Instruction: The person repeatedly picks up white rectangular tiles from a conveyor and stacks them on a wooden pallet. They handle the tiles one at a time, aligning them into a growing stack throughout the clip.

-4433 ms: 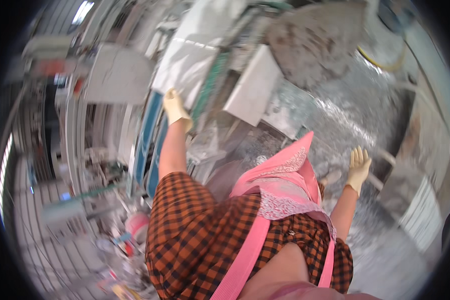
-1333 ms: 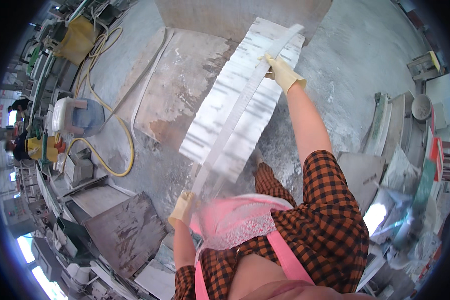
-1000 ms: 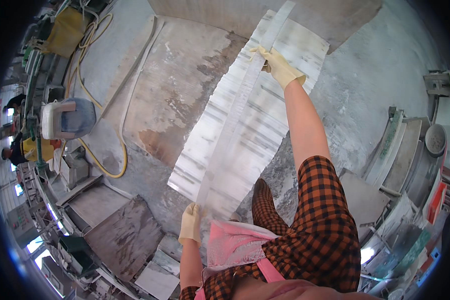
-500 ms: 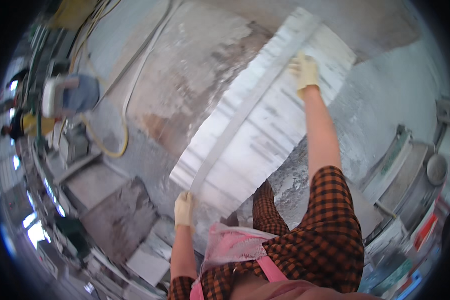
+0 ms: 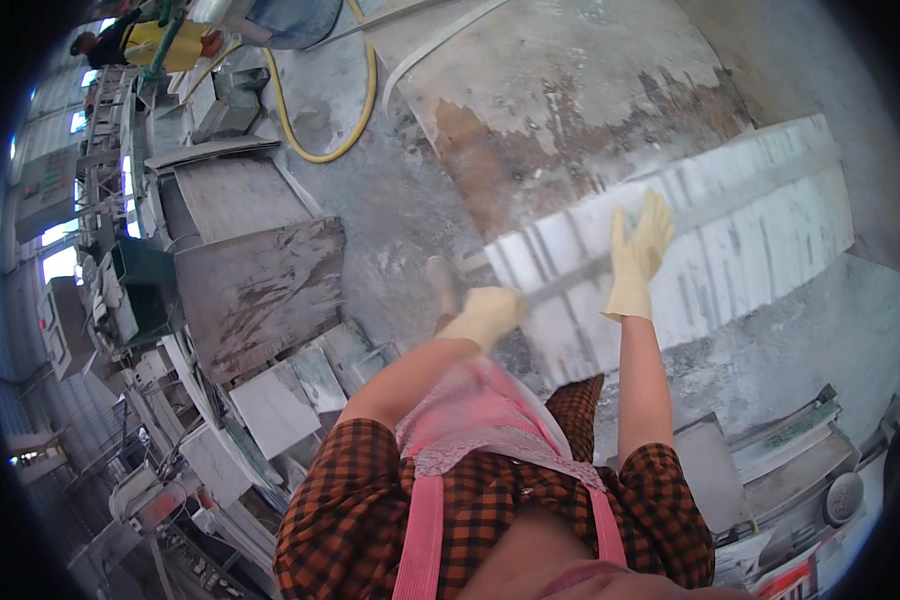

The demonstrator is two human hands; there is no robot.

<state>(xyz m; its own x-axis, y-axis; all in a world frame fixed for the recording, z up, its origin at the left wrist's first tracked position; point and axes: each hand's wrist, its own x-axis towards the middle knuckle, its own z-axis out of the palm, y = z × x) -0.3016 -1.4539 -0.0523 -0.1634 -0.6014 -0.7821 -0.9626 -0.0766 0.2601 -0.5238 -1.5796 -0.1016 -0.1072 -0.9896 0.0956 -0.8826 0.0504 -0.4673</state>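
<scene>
So, our long, flat grey strip [image 5: 750,195] lies lengthwise on the white, ragged-edged slab with dark cross streaks [image 5: 730,255], long axis running near left to far right. Key relation: its near left end meets our pale-yellow-gloved left hand [image 5: 495,310], and the rest runs off to the right. Left looks curled round that end, a bit blurred. Our pale-yellow-gloved right hand [image 5: 642,245] is wide, fingers extended over the strip, nearer its far end; contact, we can't tell. Beyond the slab: brown-stained flat board [image 5: 590,80]. Far left: looped yellow hose [image 5: 315,157]. Near: our pink cloth apron [image 5: 485,405].
</scene>
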